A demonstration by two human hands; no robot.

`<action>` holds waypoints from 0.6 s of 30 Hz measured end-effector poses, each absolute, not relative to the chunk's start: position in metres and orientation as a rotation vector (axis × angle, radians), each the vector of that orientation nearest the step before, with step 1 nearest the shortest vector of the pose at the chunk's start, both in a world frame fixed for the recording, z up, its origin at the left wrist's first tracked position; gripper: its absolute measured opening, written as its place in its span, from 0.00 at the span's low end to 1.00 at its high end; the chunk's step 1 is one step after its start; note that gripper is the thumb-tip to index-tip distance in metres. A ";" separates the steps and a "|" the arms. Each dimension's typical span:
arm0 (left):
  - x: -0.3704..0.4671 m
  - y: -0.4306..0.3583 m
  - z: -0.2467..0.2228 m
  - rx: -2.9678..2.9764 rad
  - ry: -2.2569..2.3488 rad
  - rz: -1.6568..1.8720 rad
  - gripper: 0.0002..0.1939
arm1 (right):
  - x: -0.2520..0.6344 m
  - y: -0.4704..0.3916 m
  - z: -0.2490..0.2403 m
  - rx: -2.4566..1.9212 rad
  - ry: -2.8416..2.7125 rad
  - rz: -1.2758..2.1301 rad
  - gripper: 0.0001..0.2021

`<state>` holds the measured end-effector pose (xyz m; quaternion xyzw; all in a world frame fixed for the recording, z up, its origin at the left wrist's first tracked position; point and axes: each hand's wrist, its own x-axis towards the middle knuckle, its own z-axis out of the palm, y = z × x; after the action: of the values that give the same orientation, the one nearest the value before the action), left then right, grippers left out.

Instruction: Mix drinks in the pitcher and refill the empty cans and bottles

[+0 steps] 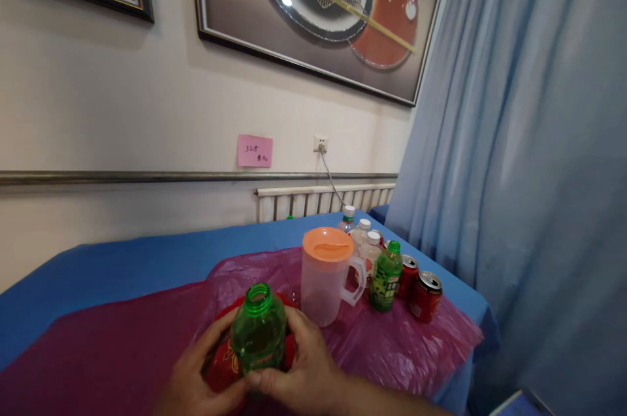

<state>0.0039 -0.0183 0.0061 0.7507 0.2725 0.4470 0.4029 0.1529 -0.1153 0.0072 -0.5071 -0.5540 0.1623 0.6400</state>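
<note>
An uncapped green bottle stands upright between my two hands near the bottom of the view. My left hand wraps its left side, and my right hand closes round its right side, thumb across the front. Red material with yellow print shows behind and beside the bottle, partly covered by my fingers. Just to the right is a translucent pitcher with an orange lid and a handle.
Right of the pitcher stand a green bottle, red cans and several white-capped bottles. Pink plastic film covers part of the blue tablecloth. A blue curtain hangs at the right; a radiator is behind.
</note>
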 end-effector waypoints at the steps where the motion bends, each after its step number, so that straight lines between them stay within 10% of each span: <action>1: 0.004 -0.018 0.008 1.891 0.669 1.108 0.42 | 0.153 -0.118 0.004 -1.166 -1.243 0.358 0.33; 18: 0.012 0.012 -0.009 2.010 0.777 1.197 0.29 | 0.304 -0.261 -0.052 -1.710 -0.647 -0.179 0.27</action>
<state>0.0120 0.0117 -0.0094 0.7691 0.2973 0.4581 0.3320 0.3041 -0.2608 -0.0520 -0.7398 -0.2799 -0.0775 0.6069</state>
